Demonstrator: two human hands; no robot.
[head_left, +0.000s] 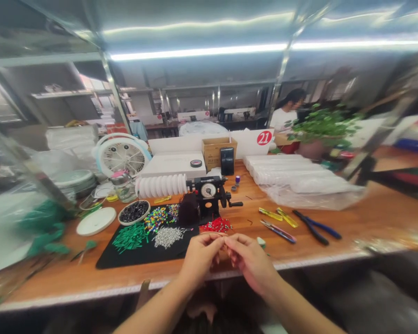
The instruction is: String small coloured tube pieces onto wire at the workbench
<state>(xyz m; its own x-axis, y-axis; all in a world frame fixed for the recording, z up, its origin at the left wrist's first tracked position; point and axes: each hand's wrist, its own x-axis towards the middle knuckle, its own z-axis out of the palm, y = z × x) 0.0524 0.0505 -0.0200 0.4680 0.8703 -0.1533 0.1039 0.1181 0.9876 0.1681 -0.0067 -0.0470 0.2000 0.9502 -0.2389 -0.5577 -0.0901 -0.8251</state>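
Head view: your left hand [204, 253] and right hand [245, 257] meet in a fingertip pinch; whether anything thin is gripped, I cannot tell. Small red pieces [218, 225] lie just beyond, at eleven o'clock, seemingly for easy reach. The flat black rectangular mat [120, 260] likely keeps short green tubes [130, 237] from scattering.

Your table [362, 218] is brown with wood grain, your mat [108, 260] plain black, the slim pieces [130, 237] green, the heaped bits [169, 237] silvery, the beads [155, 219] multicoloured, and the tiny parts [216, 225] red.
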